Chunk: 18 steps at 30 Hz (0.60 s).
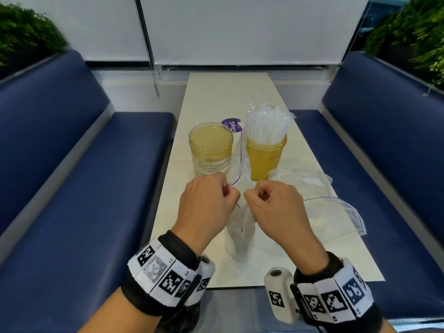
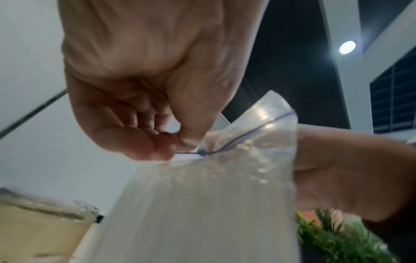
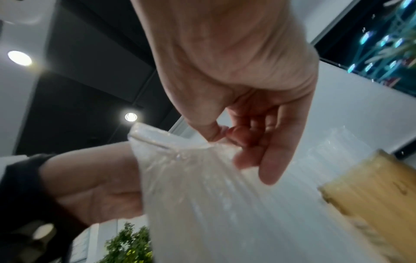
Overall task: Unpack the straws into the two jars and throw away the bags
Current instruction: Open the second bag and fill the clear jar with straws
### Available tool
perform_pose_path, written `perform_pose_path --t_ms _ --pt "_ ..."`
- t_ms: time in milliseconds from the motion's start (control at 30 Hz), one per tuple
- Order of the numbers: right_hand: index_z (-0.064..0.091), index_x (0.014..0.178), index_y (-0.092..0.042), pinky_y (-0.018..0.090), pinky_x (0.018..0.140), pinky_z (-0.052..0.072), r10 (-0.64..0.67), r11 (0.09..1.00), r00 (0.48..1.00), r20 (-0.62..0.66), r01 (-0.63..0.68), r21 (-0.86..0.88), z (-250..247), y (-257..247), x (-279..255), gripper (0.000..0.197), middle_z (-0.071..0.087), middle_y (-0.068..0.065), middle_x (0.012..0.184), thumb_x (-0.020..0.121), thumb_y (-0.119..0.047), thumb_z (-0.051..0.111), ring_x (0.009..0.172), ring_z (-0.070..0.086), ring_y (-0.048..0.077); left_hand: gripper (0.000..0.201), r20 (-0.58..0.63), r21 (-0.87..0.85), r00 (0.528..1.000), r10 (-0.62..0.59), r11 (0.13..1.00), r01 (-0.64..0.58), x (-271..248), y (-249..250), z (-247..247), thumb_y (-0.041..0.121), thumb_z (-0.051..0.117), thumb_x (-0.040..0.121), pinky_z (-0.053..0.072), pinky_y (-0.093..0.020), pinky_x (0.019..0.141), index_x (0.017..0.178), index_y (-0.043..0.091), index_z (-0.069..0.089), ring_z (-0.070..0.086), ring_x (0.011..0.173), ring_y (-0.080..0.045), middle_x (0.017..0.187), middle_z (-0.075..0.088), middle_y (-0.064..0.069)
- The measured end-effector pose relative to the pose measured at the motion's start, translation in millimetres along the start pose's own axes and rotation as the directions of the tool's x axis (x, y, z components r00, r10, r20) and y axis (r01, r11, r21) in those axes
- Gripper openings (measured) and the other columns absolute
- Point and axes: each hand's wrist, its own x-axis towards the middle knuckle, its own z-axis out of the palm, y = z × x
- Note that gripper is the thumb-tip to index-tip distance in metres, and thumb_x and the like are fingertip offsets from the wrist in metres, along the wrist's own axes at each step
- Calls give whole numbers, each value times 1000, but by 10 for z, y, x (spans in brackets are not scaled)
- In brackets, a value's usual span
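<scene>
A clear zip bag of straws (image 1: 239,234) stands upright on the white table (image 1: 216,97) between my wrists. My left hand (image 1: 211,200) pinches one lip of its mouth between thumb and forefinger (image 2: 180,140). My right hand (image 1: 271,200) pinches the opposite lip (image 3: 223,137). The zip bag (image 2: 225,195) has a blue seal line, and the same bag (image 3: 213,195) fills the lower right wrist view. Beyond my hands stand two amber jars: the left jar (image 1: 211,149) holds no straws, the right jar (image 1: 265,157) holds a bundle of wrapped white straws (image 1: 266,123).
An empty zip bag (image 1: 336,215) and crumpled clear plastic (image 1: 305,179) lie on the table to the right. A purple round label (image 1: 231,125) lies behind the jars. Blue benches (image 1: 84,188) flank the narrow table, with plants (image 1: 21,32) behind them.
</scene>
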Motion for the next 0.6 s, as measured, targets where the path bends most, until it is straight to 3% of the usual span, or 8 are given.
perform_pose_path --t_ms 167,233,300,400,500,567,600 --pt "42 60 -13 37 53 45 -48 964 998 -40 36 -264 -135 -131 7 21 49 7 57 73 -21 56 59 51 32 14 -16 55 999 34 998 -33 -4 91 -95 21 57 86 50 -38 55 75 17 51 56 63 -22 66 58 1" --pt "47 72 -19 33 56 42 -138 932 990 0 130 -337 -185 -186 46 13 53 1 70 75 -13 57 66 52 28 15 -17 77 994 105 992 -103 18 120 -117 9 59 84 50 -38 59 84 21 49 57 70 -23 80 59 5" --pt "60 91 -27 30 65 43 -178 884 976 124 214 -416 -209 -240 121 23 57 -3 95 82 -6 58 80 55 23 26 45 134 987 152 978 -157 57 118 -140 1 57 85 47 -35 61 92 25 57 59 79 -24 100 56 6" --pt "69 116 -27 28 72 40 -90 834 976 198 182 -521 -240 -254 232 36 62 -1 113 89 -7 55 95 61 24 32 117 326 990 84 938 -118 131 110 -165 3 54 91 38 -30 64 110 24 69 60 86 -24 118 59 3" --pt "67 100 -14 28 67 39 -52 806 995 83 91 -585 -249 -217 320 18 59 2 89 92 -25 55 80 56 24 20 57 374 997 -57 927 32 202 133 -253 22 58 93 35 -30 65 110 18 68 50 80 -21 108 67 -1" --pt "58 85 -14 30 65 39 -6 768 999 34 27 -640 -272 -184 383 31 48 -1 76 90 -45 60 77 52 22 25 32 383 995 -94 921 74 241 137 -319 39 67 88 33 -27 60 104 19 70 53 81 -20 101 69 1" --pt "58 85 -14 31 65 39 20 760 999 27 2 -650 -301 -174 406 31 49 -1 76 89 -45 62 79 55 23 23 41 394 994 -103 916 78 256 116 -346 34 69 87 31 -26 58 105 21 71 55 83 -20 102 69 2"
